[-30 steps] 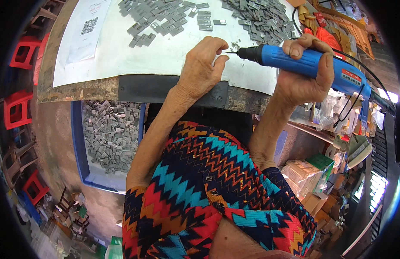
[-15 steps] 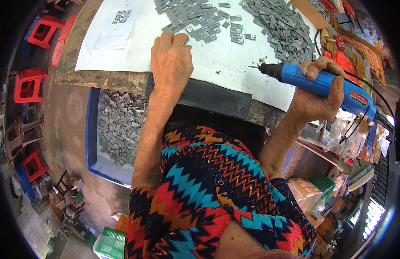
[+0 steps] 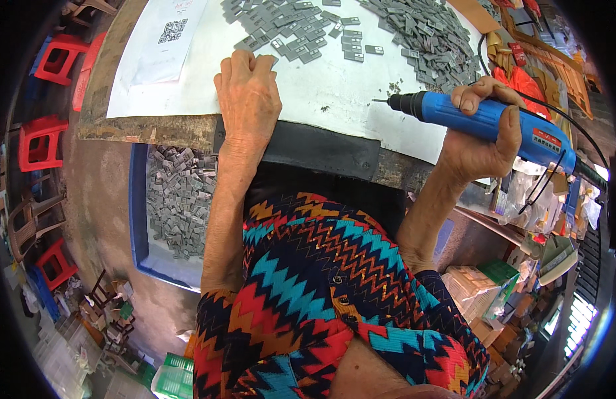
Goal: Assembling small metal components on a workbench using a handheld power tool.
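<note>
My left hand (image 3: pixel 247 96) is closed, fingers curled downward at the near edge of a spread of small grey rectangular pieces (image 3: pixel 291 30) on the white-covered tabletop. A bit of grey shows beside its fingertips; whether they grip a piece is hidden. In my right hand (image 3: pixel 484 136) is a blue electric screwdriver (image 3: pixel 448 113), its black nose and thin bit pointing left over the table. The bit touches no piece. A denser heap of grey pieces (image 3: pixel 431 43) lies beyond the tool.
A printed paper sheet (image 3: pixel 165 56) lies on the table's left. Below the edge, a blue tray (image 3: pixel 140 219) holds many grey pieces. Red stools (image 3: pixel 42 143) stand at far left. The tool's black cable (image 3: pixel 574 136) passes bags and boxes on the right.
The whole scene sits slightly farther left in view. Both hands keep nearly the same places over the table, and the screwdriver is still held in my right hand.
</note>
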{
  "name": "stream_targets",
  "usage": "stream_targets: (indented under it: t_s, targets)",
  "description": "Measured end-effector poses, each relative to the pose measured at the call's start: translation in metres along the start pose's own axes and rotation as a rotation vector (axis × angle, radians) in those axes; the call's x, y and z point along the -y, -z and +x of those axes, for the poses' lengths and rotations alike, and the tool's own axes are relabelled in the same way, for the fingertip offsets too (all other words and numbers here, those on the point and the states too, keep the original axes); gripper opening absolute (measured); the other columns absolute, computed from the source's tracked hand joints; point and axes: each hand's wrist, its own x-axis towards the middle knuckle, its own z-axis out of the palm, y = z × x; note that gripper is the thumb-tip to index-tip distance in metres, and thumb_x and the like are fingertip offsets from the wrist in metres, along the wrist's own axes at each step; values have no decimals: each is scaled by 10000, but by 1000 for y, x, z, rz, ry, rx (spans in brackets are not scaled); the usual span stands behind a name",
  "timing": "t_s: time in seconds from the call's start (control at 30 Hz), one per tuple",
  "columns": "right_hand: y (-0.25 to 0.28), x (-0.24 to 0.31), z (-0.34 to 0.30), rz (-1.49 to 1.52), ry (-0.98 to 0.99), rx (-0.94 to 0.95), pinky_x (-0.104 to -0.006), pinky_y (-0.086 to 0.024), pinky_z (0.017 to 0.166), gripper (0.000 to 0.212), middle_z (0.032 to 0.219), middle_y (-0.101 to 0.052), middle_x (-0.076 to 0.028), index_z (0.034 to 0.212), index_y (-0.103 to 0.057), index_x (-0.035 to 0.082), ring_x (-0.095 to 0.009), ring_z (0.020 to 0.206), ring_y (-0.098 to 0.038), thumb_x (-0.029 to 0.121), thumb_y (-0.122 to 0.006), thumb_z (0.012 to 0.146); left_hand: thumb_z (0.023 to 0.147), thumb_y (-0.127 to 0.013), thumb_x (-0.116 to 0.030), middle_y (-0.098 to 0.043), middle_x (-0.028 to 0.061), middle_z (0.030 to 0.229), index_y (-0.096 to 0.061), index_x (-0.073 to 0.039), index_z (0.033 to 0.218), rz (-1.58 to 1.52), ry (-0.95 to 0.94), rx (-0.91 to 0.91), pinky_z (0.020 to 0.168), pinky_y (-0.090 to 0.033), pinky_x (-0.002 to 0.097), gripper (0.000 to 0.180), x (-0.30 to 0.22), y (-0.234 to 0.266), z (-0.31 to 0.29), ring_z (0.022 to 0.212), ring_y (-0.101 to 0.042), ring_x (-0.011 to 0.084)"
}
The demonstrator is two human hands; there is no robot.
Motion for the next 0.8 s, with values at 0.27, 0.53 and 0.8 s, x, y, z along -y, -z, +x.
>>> stream_targets:
  t_s: [0.27, 0.53, 0.8]
  targets:
    - [0, 5, 1, 1, 15, 8, -394, -430, 602, 261, 796, -566, -212, 987, -530, -47, -225, 609, -538, 123, -498, 791, 726, -617, -17, -538, 116, 860, -628, -20, 884, -152, -18, 53, 722, -411, 372, 159, -5, 3, -1, 829, -519, 270]
    - [-4, 7, 3, -17, 22, 23, -395, -434, 605, 254, 791, -568, -217, 980, -531, -49, -226, 607, -537, 124, -497, 796, 711, -601, 34, -556, 124, 809, -604, 5, 830, -214, -96, 62, 685, -431, 364, 122, -9, 3, 1, 778, -541, 289]
    - [-8, 1, 7, -72, 9, 165, -374, -394, 656, 310, 871, -548, -204, 1022, -555, -27, -208, 674, -504, 204, -462, 839, 739, -577, 46, -562, 126, 785, -583, 7, 817, -332, -150, 155, 674, -432, 352, 87, -26, -14, 1, 763, -545, 294]
